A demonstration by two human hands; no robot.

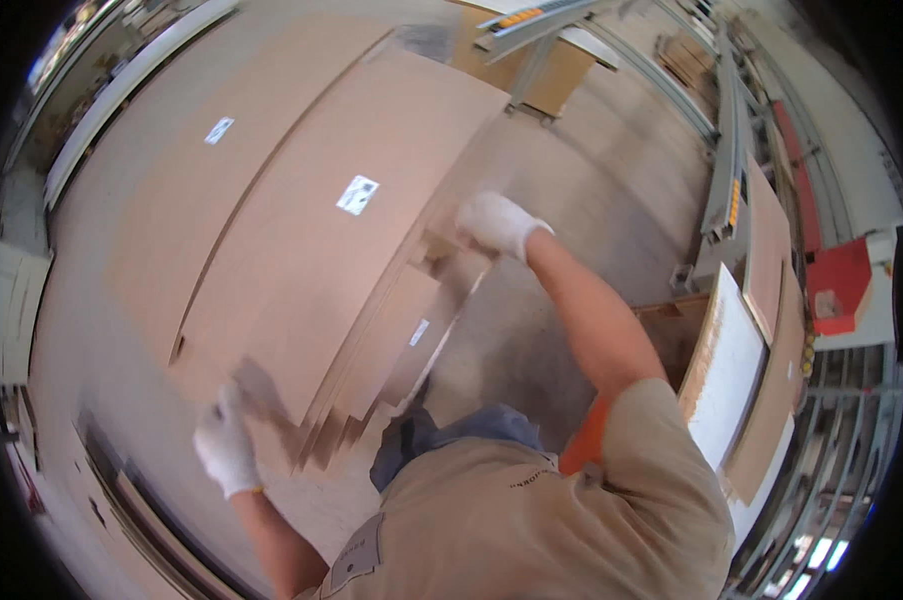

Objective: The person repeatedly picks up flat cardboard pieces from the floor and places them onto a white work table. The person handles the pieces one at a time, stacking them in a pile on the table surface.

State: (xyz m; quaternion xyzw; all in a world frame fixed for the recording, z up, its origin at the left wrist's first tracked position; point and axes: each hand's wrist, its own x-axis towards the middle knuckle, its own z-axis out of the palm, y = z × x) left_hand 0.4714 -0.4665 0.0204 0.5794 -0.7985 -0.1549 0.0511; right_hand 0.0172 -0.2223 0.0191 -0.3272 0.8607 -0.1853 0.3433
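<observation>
A large light-brown board (301, 250) with a small white label lies on top of a stack of similar boards. My left hand (226, 445), in a white glove, grips the near corner of the board at the lower left. My right hand (496, 222), also gloved in white, holds the board's right edge near the far end. Smaller board pieces (396, 345) show below the right side of the stack. The picture is blurred by motion.
Another big board (186, 180) with a label lies to the left. More panels (741, 360) lean at the right beside a red machine part (836, 285). Metal rails (726, 150) run along the upper right. Concrete floor (591, 180) lies beyond the stack.
</observation>
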